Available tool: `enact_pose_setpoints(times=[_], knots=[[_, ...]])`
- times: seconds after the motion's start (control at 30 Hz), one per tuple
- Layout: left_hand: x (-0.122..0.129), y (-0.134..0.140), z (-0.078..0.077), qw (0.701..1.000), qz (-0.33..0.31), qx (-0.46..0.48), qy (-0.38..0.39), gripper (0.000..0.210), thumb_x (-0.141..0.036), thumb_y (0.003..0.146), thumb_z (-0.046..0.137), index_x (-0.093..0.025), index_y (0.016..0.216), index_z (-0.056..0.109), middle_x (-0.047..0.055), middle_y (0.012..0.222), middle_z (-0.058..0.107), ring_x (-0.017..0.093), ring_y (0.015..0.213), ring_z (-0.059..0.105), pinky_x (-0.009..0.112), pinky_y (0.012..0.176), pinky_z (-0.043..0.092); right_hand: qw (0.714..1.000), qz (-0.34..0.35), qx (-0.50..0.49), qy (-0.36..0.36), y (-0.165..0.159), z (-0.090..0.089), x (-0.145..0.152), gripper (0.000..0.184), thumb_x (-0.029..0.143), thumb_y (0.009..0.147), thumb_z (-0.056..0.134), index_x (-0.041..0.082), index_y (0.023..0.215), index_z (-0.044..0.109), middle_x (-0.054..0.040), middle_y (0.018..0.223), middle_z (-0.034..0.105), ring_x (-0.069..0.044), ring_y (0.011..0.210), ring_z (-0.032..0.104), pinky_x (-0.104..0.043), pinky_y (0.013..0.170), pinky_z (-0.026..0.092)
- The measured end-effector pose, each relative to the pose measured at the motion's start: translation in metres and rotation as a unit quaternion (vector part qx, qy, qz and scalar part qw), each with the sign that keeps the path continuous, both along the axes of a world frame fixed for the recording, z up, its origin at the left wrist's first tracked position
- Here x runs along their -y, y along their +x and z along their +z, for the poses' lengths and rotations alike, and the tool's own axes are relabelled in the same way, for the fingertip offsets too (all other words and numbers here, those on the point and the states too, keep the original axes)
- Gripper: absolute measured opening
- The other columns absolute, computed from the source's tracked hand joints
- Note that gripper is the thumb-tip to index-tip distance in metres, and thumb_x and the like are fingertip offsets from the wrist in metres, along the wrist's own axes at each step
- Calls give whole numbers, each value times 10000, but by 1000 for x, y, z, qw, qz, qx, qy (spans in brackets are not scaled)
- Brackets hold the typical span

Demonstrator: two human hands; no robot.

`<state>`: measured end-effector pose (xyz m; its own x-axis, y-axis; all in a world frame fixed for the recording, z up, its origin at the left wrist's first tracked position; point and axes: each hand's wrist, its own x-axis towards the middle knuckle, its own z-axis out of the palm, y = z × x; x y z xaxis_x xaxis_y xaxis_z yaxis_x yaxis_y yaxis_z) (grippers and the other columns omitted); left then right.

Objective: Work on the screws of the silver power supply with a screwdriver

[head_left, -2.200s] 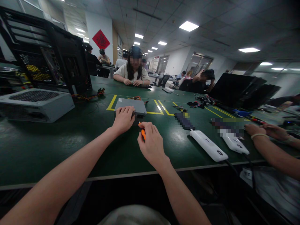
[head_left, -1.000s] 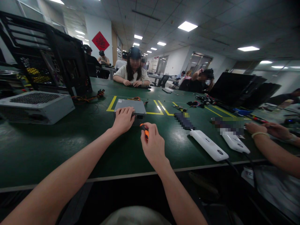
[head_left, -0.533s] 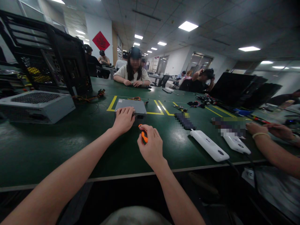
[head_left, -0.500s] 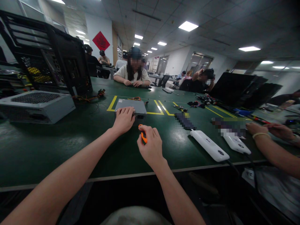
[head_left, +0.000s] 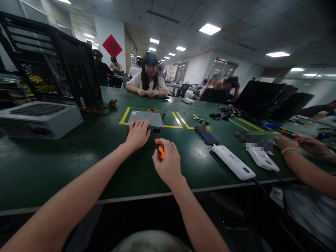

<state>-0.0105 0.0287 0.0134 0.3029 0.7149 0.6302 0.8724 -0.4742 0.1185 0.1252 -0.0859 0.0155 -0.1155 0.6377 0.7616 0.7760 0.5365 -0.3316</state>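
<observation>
A grey power supply unit [head_left: 151, 118] lies on the green table in front of me, with its wires at the back and a socket on the near side. My left hand [head_left: 138, 133] grips its near left part, fingers over the top. Just to the right and closer to me, my right hand [head_left: 167, 159] is closed around an orange-and-black screwdriver [head_left: 161, 152]. Only the handle shows clearly; its shaft and tip cannot be made out.
A second power supply unit [head_left: 42, 119] and a black computer case [head_left: 52, 63] stand at left. To the right lie white power banks [head_left: 233, 162] with cables. A co-worker's hands [head_left: 287, 143] are at far right; another person [head_left: 148, 82] sits opposite.
The screwdriver handle has turned slightly in my right hand, showing more of its orange and black side. My left hand stays on the power supply unit.
</observation>
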Motion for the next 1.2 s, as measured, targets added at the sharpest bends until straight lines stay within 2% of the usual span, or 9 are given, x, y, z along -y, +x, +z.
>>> enact_pose_setpoints(times=[0.17, 0.37, 0.47, 0.57, 0.77, 0.9, 1.0, 1.13, 1.2], knots=[[1, 1, 0, 1000, 6, -13, 11, 314, -262, 869, 364, -154, 1128, 505, 110, 1255, 527, 269, 1135, 450, 421, 961, 266, 998, -15, -50, -24, 0, 1, 1, 222, 240, 883, 373, 164, 1078, 449, -91, 989, 554, -178, 887, 584, -299, 696, 493], [1, 0, 1, 1000, 9, -9, 5, 314, -254, 860, 370, -165, 1128, 507, 105, 1262, 525, 267, 1144, 445, 424, 961, 266, 1000, -5, -15, 1, 1, 1, -1, 227, 150, 788, 454, 179, 1012, 480, -75, 953, 564, -182, 906, 562, -338, 800, 479], [1, 0, 0, 1000, 8, -8, 6, 324, -260, 859, 367, -167, 1137, 506, 109, 1266, 522, 270, 1142, 446, 432, 958, 268, 999, -15, -37, -15, 1, 2, 0, 157, 219, 852, 417, 182, 986, 490, -73, 941, 560, -173, 860, 572, -311, 737, 488], [1, 0, 0, 1000, 5, -4, 6, 323, -263, 859, 369, -168, 1136, 507, 114, 1268, 517, 270, 1139, 446, 434, 963, 264, 998, -29, -50, -26, 1, 2, 1, 179, 229, 887, 355, 183, 1011, 476, -75, 948, 556, -164, 821, 582, -287, 668, 490], [1, -1, 0, 1000, 5, -11, 10, 319, -261, 864, 368, -155, 1134, 501, 112, 1259, 523, 271, 1132, 449, 427, 959, 270, 1000, -18, -6, 25, 2, 0, -1, 201, 142, 809, 450, 184, 1004, 476, -73, 968, 569, -191, 903, 548, -349, 802, 468], [1, 0, 0, 1000, 6, -13, 15, 318, -263, 864, 367, -150, 1128, 505, 118, 1255, 525, 273, 1129, 452, 433, 959, 270, 999, -23, -45, 1, 2, 2, -1, 156, 239, 870, 425, 180, 1010, 462, -80, 967, 545, -183, 882, 555, -325, 749, 484], [1, -1, 0, 1000, 5, -11, 12, 318, -264, 863, 368, -153, 1127, 507, 119, 1257, 524, 270, 1136, 451, 433, 963, 269, 998, -22, -57, -9, 1, 2, 0, 169, 220, 881, 387, 178, 1034, 446, -76, 965, 535, -170, 854, 565, -297, 698, 489], [1, -1, 0, 1000, 4, -11, 12, 319, -261, 866, 363, -154, 1132, 503, 119, 1261, 519, 264, 1142, 449, 426, 966, 268, 1000, -14, -15, 20, 0, -1, -2, 230, 131, 803, 452, 176, 1028, 453, -75, 975, 559, -184, 879, 547, -324, 767, 474], [1, -1, 0, 1000, 4, -10, 10, 316, -260, 864, 367, -154, 1130, 503, 117, 1261, 519, 265, 1142, 448, 426, 963, 268, 999, -7, -10, 34, 0, 0, -3, 180, 142, 810, 461, 183, 986, 468, -70, 957, 571, -186, 884, 539, -339, 792, 463]])
